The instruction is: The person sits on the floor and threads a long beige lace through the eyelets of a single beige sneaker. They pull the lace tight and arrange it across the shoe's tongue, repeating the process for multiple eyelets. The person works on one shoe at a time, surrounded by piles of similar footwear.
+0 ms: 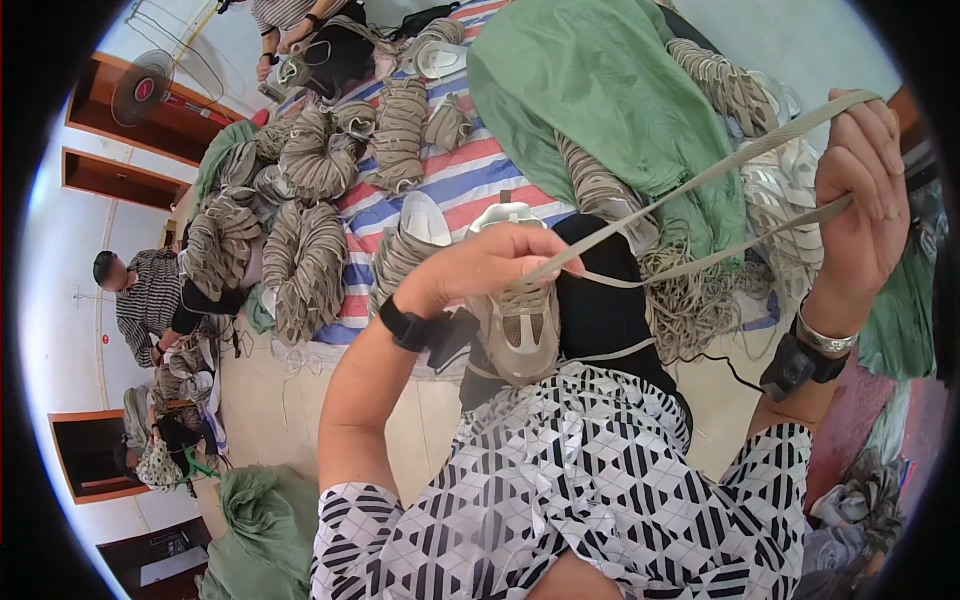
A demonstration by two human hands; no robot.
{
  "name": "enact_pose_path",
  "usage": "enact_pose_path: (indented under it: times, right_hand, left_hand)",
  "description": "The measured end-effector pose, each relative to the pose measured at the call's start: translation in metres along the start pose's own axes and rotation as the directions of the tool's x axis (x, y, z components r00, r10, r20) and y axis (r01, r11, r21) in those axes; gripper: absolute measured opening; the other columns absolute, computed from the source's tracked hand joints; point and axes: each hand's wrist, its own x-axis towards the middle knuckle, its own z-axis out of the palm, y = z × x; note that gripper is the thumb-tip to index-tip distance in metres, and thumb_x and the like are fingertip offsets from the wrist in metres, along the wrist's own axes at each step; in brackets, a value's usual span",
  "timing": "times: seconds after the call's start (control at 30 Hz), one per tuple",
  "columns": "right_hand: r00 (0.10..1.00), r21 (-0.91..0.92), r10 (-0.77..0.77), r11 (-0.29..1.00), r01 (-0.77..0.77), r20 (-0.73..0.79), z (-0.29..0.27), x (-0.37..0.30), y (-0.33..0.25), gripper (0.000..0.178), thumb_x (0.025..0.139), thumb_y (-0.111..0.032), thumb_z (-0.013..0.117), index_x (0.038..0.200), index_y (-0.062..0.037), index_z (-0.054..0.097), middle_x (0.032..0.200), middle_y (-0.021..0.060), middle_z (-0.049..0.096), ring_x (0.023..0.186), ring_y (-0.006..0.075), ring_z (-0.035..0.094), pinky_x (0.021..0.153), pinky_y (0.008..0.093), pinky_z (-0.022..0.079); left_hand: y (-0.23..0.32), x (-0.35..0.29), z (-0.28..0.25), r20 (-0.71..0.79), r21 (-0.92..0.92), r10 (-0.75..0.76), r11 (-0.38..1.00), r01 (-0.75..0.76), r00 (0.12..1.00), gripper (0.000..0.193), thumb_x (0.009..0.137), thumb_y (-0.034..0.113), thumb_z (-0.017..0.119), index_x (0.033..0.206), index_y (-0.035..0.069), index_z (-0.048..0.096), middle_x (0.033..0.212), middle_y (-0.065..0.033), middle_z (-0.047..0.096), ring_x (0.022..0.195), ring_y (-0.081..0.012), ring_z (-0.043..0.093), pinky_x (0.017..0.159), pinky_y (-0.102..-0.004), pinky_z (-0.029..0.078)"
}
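Beige lace (762,146), long axis diagonally up-right, in pinching left hand (495,262) and curled right hand (864,190).

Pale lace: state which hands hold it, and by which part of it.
Both: the left hand pinches the lace above the shoe; the right hand grips it farther along, where two strands reach the fingers.

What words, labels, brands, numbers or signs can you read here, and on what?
None can be read.
Fan: a small red mark at its hub, too small to read.
Wall: a small red sign, too small to read.
Shoe: no readable text.
Lace: no readable text.
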Motion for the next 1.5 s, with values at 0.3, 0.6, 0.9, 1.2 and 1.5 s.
enact_pose_path:
  times: [0.3,0.6,0.9,1.2,1.5]
  right_hand:
    - [0.992,-0.154,0.001,0.988,0.019,0.129,0.02,0.009,0.011,0.015,0.1,-0.013,0.035,0.096,-0.0005,0.043,0.095,0.0095,0.045,0.082,0.0181,0.042,0.074,0.0329,0.038]
    - [0.866,-0.315,-0.335,0.923,0.221,-0.372,-0.124,-0.048,-0.043,0.011,0.095,-0.008,0.046,0.097,0.0014,0.051,0.118,0.0162,0.053,0.114,0.0251,0.049,0.103,0.044,0.036]
    - [0.559,-0.677,-0.381,0.428,-0.6,-0.736,-0.277,-0.172,-0.051,0.022,0.091,-0.024,0.052,0.079,-0.0073,0.06,0.067,0.0002,0.053,0.055,0.01,0.046,0.053,0.0257,0.036]
    - [0.837,-0.788,0.027,0.321,-0.526,-0.547,-0.201,-0.073,0.162,0.023,0.086,-0.005,0.056,0.108,0.002,0.058,0.077,0.0071,0.066,0.061,0.0099,0.061,0.057,0.023,0.049]
    - [0.842,-0.857,0.175,-0.021,-0.515,-0.51,-0.189,-0.074,0.209,0.013,0.083,-0.013,0.059,0.08,-0.0008,0.061,0.064,0.0126,0.063,0.052,0.0228,0.062,0.056,0.0338,0.05]
  left_hand:
    - [-0.015,0.039,-0.007,0.218,0.179,-0.144,0.978,0.106,0.965,0.035,0.093,0.027,0.056,0.12,0.005,0.058,0.091,-0.0007,0.062,0.067,-0.0071,0.051,0.064,-0.0232,0.044]
    - [-0.042,-0.082,-0.072,-0.623,-0.463,-0.183,0.87,-0.169,0.76,0.022,0.099,0.025,0.048,0.109,0.008,0.055,0.062,0.0077,0.034,0.05,-0.0025,0.028,0.043,-0.0177,0.024]
    - [-0.127,-0.213,-0.148,-0.95,-0.174,-0.281,0.839,-0.516,-0.136,0.033,0.094,0.012,0.047,0.127,0.006,0.048,0.061,0.0064,0.038,0.05,-0.0029,0.034,0.044,-0.02,0.029]
    - [-0.203,-0.261,-0.167,-0.934,-0.262,-0.318,0.92,-0.292,-0.163,0.016,0.091,0.013,0.051,0.104,0.004,0.055,0.083,-0.0022,0.059,0.051,-0.0076,0.041,0.042,-0.0204,0.031]
    - [-0.111,-0.046,-0.002,-0.919,0.071,0.031,0.994,0.085,0.394,0.019,0.094,0.014,0.057,0.104,0.0,0.065,0.088,-0.0076,0.069,0.072,-0.0091,0.062,0.062,-0.0219,0.049]
